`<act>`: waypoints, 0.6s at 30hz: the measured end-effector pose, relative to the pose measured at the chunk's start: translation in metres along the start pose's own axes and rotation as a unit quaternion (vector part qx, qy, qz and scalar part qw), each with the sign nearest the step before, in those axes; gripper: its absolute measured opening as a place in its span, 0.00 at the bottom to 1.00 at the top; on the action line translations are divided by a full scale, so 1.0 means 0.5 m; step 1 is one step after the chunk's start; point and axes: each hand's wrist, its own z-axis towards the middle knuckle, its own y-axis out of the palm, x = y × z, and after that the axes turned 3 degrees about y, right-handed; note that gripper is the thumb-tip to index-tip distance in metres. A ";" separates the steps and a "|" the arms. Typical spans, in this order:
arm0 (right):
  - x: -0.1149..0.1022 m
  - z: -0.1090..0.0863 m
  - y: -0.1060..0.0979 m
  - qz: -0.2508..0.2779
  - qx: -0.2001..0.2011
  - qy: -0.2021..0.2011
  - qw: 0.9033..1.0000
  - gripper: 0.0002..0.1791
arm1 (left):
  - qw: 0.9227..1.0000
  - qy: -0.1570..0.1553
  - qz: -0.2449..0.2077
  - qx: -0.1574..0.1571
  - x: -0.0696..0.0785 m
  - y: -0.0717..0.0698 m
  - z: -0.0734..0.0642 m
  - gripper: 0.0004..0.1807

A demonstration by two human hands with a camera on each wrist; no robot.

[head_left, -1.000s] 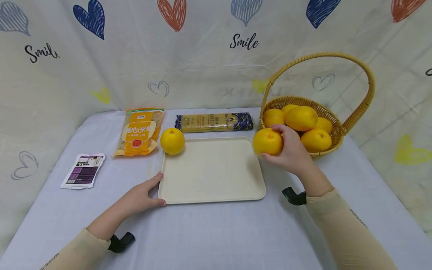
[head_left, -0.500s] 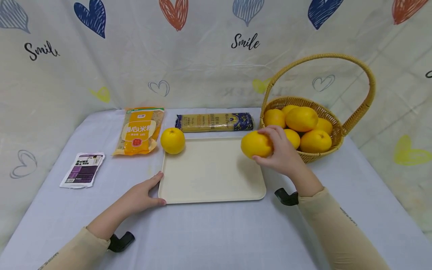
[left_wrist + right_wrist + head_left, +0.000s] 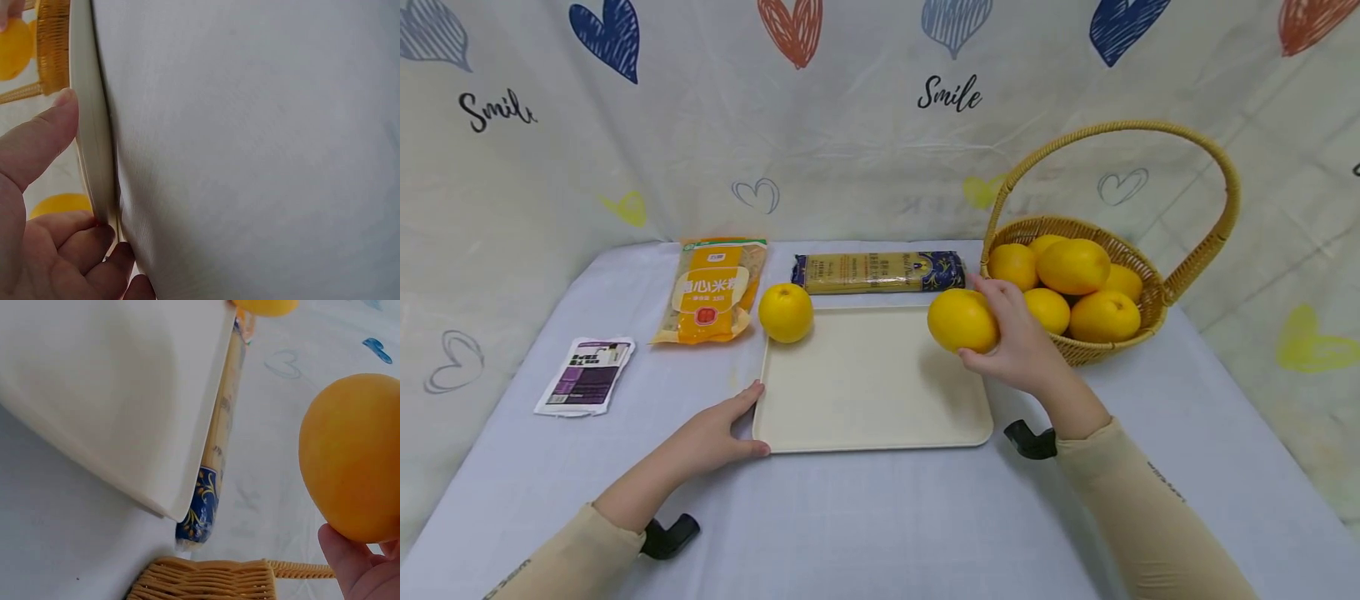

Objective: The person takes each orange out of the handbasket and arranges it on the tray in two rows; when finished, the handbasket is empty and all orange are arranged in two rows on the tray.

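Observation:
In the head view, my right hand (image 3: 1011,337) grips a yellow-skinned orange (image 3: 962,321) above the right end of a cream rectangular tray (image 3: 872,383). The right wrist view shows the orange (image 3: 356,456) large, with fingers around its lower side. My left hand (image 3: 707,433) rests at the tray's left edge, thumb by the near corner. In the left wrist view, the fingertips of that hand (image 3: 69,256) touch the tray rim (image 3: 94,125). Another orange (image 3: 786,313) sits at the tray's far left corner.
A wicker basket (image 3: 1157,304) with a tall handle holds several oranges at the right. Behind the tray lies a long gold-and-blue noodle pack (image 3: 876,273). An orange food bag (image 3: 711,292) and a white-and-purple sachet (image 3: 585,377) lie at the left. A printed cloth hangs behind.
My right hand has carried the orange leftward from in front of the basket to over the tray's right end, uncovering another orange in the basket. My left hand stays at the tray.

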 end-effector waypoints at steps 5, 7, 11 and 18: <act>-0.001 0.001 0.008 0.014 -0.006 -0.002 1.000 0.38 | 1.000 -0.001 -0.001 0.000 0.000 0.000 0.000 0.55; -0.004 0.001 0.011 0.027 -0.005 -0.001 1.000 0.38 | 1.000 -0.003 0.000 0.001 0.000 0.000 0.000 0.55; -0.006 0.002 0.017 0.055 -0.006 0.010 0.998 0.41 | 1.000 -0.005 -0.001 0.000 0.001 0.001 0.001 0.55; -0.007 0.007 0.026 0.067 -0.013 0.029 0.997 0.53 | 1.000 -0.005 0.001 0.002 0.001 0.001 0.001 0.55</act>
